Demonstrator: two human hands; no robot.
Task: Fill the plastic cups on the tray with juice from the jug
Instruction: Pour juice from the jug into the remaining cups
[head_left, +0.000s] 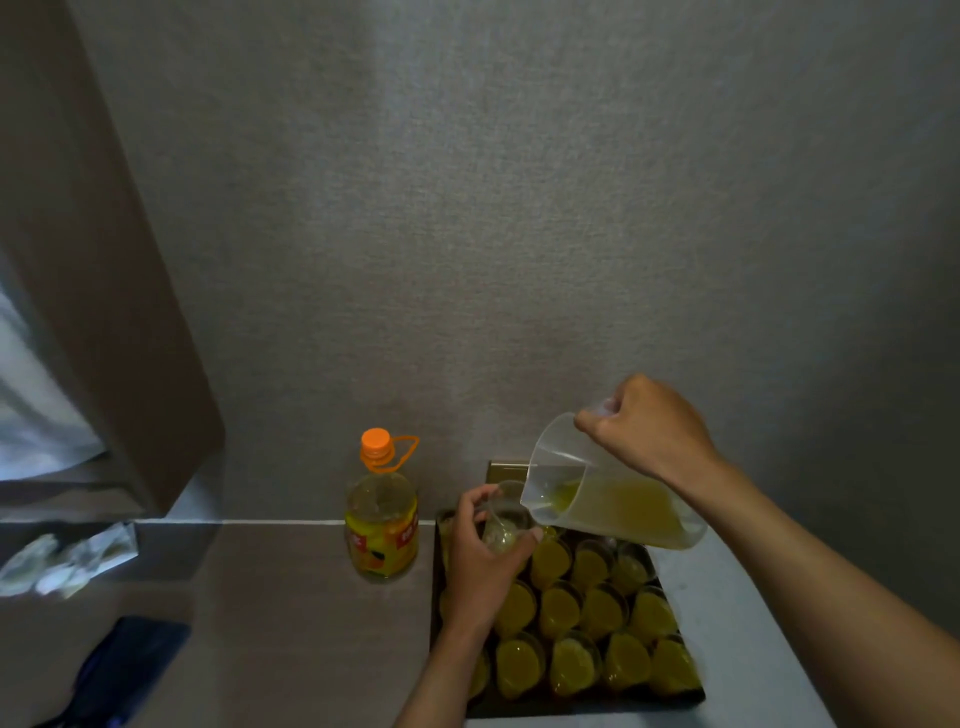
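A dark tray (670, 699) on the counter holds several clear plastic cups (563, 608) filled with yellow juice. My right hand (649, 426) grips the handle of a clear plastic jug (597, 499), tilted with its spout down to the left and yellow juice pooled inside. My left hand (480, 551) holds a clear cup (506, 512) raised over the tray's far left corner, right under the jug's spout. A little juice shows in that cup.
A juice bottle (382, 519) with an orange cap stands left of the tray, close to my left hand. A grey wall rises right behind the counter. Crumpled plastic (62, 564) lies at the far left, with a dark blue object (124, 670) below it.
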